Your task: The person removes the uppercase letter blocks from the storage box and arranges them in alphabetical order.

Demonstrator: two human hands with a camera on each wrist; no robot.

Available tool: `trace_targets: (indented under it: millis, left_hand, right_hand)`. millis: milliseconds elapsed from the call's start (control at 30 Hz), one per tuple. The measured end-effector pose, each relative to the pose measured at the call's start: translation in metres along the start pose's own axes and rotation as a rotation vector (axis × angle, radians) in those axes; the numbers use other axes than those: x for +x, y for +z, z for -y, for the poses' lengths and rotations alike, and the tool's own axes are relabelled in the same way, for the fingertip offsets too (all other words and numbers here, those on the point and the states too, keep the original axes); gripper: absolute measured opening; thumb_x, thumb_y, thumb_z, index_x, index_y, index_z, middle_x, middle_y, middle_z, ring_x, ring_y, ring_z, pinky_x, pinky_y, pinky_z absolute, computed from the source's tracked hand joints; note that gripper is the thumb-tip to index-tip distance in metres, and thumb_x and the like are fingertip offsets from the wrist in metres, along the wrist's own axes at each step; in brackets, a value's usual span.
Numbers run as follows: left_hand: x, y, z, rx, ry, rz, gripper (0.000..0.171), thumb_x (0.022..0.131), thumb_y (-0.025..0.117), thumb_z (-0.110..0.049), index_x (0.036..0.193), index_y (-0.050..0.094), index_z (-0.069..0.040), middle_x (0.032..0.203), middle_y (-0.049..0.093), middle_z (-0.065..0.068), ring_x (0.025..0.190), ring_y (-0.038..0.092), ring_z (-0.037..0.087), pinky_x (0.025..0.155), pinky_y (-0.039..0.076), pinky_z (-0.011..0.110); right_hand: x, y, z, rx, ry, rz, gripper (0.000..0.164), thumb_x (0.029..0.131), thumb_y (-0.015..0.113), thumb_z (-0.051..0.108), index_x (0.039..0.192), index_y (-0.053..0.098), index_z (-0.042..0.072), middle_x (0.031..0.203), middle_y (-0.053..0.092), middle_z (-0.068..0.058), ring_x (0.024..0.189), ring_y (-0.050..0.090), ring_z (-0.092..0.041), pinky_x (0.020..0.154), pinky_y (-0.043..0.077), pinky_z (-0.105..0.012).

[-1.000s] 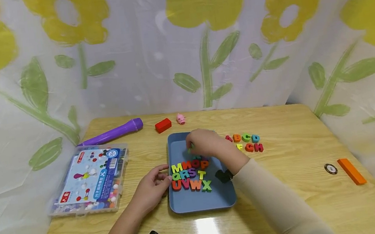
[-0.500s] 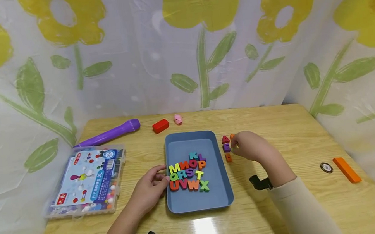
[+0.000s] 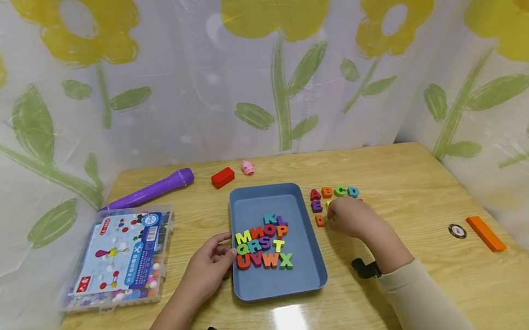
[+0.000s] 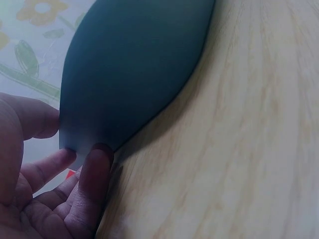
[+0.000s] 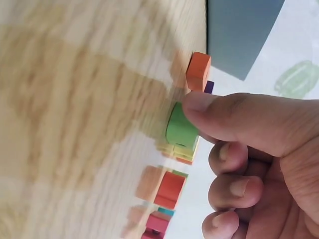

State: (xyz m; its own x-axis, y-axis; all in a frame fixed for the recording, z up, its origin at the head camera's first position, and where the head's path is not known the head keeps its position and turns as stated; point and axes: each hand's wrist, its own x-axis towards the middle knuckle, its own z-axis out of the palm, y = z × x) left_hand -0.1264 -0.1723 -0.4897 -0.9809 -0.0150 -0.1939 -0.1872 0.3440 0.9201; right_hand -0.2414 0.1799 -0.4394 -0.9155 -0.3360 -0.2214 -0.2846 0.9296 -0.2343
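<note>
1. One green letter (image 5: pixel 180 130) is pinched by the right hand (image 3: pixel 357 218), low over the wooden table (image 3: pixel 394 171), right of the blue-gray tray (image 3: pixel 285 289) and just beside an orange letter (image 3: pixel 319 221); whether the table is touched cannot be told.
2. The thumb is pressed to the green letter, the forefinger is mostly hidden behind it, and the remaining fingers are curled.
3. The right forearm is extended from the lower right, the hand turned inward.
4. The tray's left side is touched by the left hand (image 3: pixel 210 268), thumb and forefinger parted.
</note>
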Motion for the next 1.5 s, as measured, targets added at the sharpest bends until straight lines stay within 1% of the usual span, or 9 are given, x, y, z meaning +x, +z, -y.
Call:
trace_targets:
  millis: [100, 233, 367, 600, 833, 1100, 1200, 1300, 1500]
  left_hand:
    - [0.0, -0.001, 0.0, -0.001, -0.004, -0.003, 0.047, 0.108, 0.068, -0.023, 0.154, 0.059, -0.016, 0.121, 0.069, 0.012, 0.088, 0.066, 0.019, 0.074, 0.058, 0.03]
    - [0.0, -0.002, -0.001, -0.004, -0.005, 0.002, 0.048, 0.108, 0.068, -0.023, 0.154, 0.059, -0.016, 0.122, 0.069, 0.013, 0.089, 0.066, 0.019, 0.075, 0.058, 0.03]
    - [-0.001, -0.002, -0.002, -0.006, -0.003, 0.004, 0.048, 0.108, 0.068, -0.023, 0.154, 0.059, -0.015, 0.122, 0.069, 0.012, 0.089, 0.066, 0.02, 0.074, 0.057, 0.03]
    - [-0.003, -0.003, -0.003, -0.012, 0.003, 0.003, 0.048, 0.108, 0.068, -0.023, 0.154, 0.059, -0.013, 0.121, 0.069, 0.013, 0.088, 0.065, 0.02, 0.073, 0.056, 0.031]
    - [-0.003, -0.003, -0.004, -0.021, 0.01, 0.002, 0.048, 0.108, 0.068, -0.021, 0.155, 0.059, -0.013, 0.121, 0.069, 0.013, 0.086, 0.065, 0.02, 0.072, 0.056, 0.03]
    - [-0.002, -0.003, -0.003, -0.032, 0.023, 0.008, 0.048, 0.108, 0.068, -0.02, 0.155, 0.059, -0.012, 0.12, 0.069, 0.014, 0.085, 0.064, 0.021, 0.072, 0.055, 0.03]
    - [-0.002, -0.003, -0.002, -0.032, 0.027, 0.011, 0.048, 0.108, 0.068, -0.02, 0.155, 0.059, -0.012, 0.119, 0.069, 0.013, 0.083, 0.064, 0.021, 0.072, 0.055, 0.03]
    - [-0.003, -0.002, -0.002, -0.027, 0.025, 0.012, 0.048, 0.108, 0.068, -0.021, 0.155, 0.059, -0.012, 0.118, 0.069, 0.013, 0.083, 0.064, 0.021, 0.072, 0.055, 0.03]
    - [-0.002, 0.0, 0.0, -0.024, 0.016, 0.005, 0.047, 0.108, 0.068, -0.021, 0.154, 0.06, -0.012, 0.119, 0.069, 0.013, 0.084, 0.065, 0.02, 0.072, 0.056, 0.03]
  right_hand:
    - [-0.002, -0.003, 0.0, 0.024, -0.03, -0.007, 0.013, 0.099, 0.076, 0.013, 0.109, 0.081, 0.007, 0.114, 0.079, -0.008, 0.101, 0.074, -0.025, 0.09, 0.062, -0.047]
    - [-0.009, -0.012, -0.003, 0.077, -0.077, -0.048, 0.019, 0.101, 0.077, 0.013, 0.115, 0.08, 0.001, 0.112, 0.078, -0.013, 0.098, 0.072, -0.029, 0.089, 0.061, -0.049]
    - [-0.016, -0.019, -0.011, 0.099, -0.045, -0.094, 0.018, 0.101, 0.078, 0.013, 0.114, 0.079, 0.0, 0.111, 0.077, -0.015, 0.097, 0.071, -0.029, 0.089, 0.06, -0.051]
    - [-0.02, -0.014, -0.016, 0.144, 0.021, -0.018, 0.013, 0.095, 0.082, 0.016, 0.1, 0.075, 0.006, 0.098, 0.075, -0.007, 0.083, 0.064, -0.022, 0.078, 0.056, -0.044]
    - [-0.015, -0.006, -0.014, 0.132, 0.041, -0.033, 0.013, 0.095, 0.082, 0.017, 0.095, 0.074, 0.008, 0.092, 0.073, -0.004, 0.079, 0.062, -0.02, 0.075, 0.054, -0.041]
    - [-0.011, -0.006, -0.014, 0.125, 0.046, -0.025, 0.029, 0.098, 0.08, 0.02, 0.076, 0.063, 0.011, 0.065, 0.042, 0.004, 0.063, 0.041, -0.015, 0.063, 0.038, -0.034]
    - [-0.012, -0.011, -0.011, 0.104, 0.048, -0.026, 0.022, 0.098, 0.081, 0.022, 0.084, 0.07, 0.009, 0.072, 0.058, 0.0, 0.067, 0.051, -0.017, 0.065, 0.045, -0.036]
    - [-0.012, -0.022, 0.001, 0.06, 0.023, -0.053, 0.019, 0.098, 0.082, 0.024, 0.098, 0.076, 0.006, 0.094, 0.074, -0.006, 0.079, 0.063, -0.021, 0.074, 0.055, -0.041]
    - [0.012, -0.043, 0.059, 0.004, -0.133, -0.092, 0.029, 0.099, 0.082, 0.027, 0.116, 0.079, 0.004, 0.115, 0.078, -0.011, 0.098, 0.072, -0.027, 0.091, 0.061, -0.048]
